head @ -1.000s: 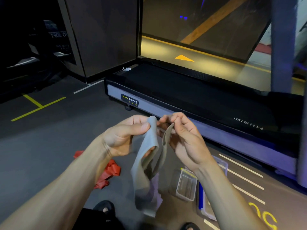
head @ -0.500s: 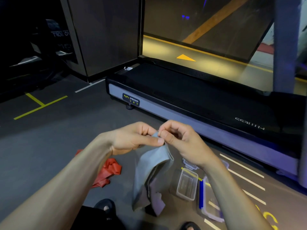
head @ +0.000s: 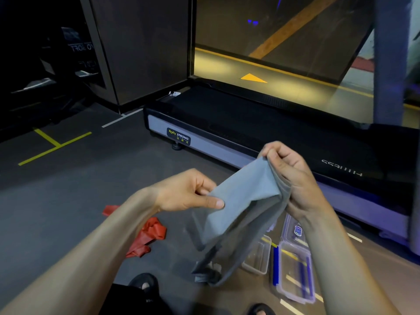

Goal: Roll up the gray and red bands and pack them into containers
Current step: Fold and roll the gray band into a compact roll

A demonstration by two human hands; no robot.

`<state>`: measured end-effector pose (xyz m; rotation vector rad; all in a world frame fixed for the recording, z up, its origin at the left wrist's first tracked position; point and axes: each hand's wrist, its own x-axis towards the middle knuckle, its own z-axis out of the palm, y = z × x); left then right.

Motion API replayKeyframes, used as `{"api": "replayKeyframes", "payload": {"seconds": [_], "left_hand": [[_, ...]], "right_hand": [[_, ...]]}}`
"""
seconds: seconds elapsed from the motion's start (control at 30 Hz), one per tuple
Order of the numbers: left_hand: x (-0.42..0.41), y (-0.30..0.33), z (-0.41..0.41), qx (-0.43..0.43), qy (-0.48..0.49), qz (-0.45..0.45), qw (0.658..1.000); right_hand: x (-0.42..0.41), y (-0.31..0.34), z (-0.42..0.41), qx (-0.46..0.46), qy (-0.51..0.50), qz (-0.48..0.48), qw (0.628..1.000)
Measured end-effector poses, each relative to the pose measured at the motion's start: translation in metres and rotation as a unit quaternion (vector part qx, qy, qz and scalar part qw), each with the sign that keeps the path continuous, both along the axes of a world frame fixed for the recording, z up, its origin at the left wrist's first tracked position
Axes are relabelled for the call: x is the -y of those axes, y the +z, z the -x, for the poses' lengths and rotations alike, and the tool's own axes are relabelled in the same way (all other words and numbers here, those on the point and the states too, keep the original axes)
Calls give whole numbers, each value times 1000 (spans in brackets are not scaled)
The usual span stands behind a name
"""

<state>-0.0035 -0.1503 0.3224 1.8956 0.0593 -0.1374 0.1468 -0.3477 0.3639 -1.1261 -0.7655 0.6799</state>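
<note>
Both hands pinch the gray band (head: 241, 208), held apart: left hand (head: 186, 192) low, right hand (head: 288, 176) higher. Red band (head: 147, 235) on floor w/ clear containers (head: 295, 273) nearby.

Single head-worn wide-angle view: looks forward and down, close over both forearms, toward dark gym floor (head: 68, 201) and black treadmill deck (head: 250, 123).

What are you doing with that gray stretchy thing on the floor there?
A person holds a gray band up between both hands: the left hand pinches one edge, the right hand grips the top. It is not rolled yet. A red band lies crumpled on the floor, and clear plastic containers wait beside the treadmill.
</note>
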Motion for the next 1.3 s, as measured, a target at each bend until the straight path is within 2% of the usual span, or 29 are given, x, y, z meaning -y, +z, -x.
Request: {"api": "replayKeyframes", "payload": {"seconds": [0.13,0.3,0.53,0.67,0.8,0.87,1.0,1.13,1.23,1.3], "left_hand": [[2,0,-2,12,20,-1,1000],[2,-1,-3,25,0,-5,1000],[3,3,-2,6,-6,17,1000],[0,12,4,19,-31,151,988],[-1,16,9,90,-21,329,940],[3,20,9,131,-31,375,917],[8,20,6,147,-45,424,892],[6,20,9,151,-69,419,893],[5,22,12,152,-84,416,893],[6,22,12,123,-66,409,902]], "right_hand": [[5,-5,-7,-4,-16,-1,1000],[9,-9,-14,0,-9,2,1000],[12,-12,-17,-8,-19,15,1000],[12,-20,-20,-6,-14,28,999],[-2,-38,-7,120,27,99,987],[-11,-40,4,125,61,107,984],[-22,-42,17,67,66,73,993],[-29,-47,28,-42,83,41,995],[-30,-39,34,-113,90,-19,989],[-30,-30,38,-157,100,-61,981]]}}
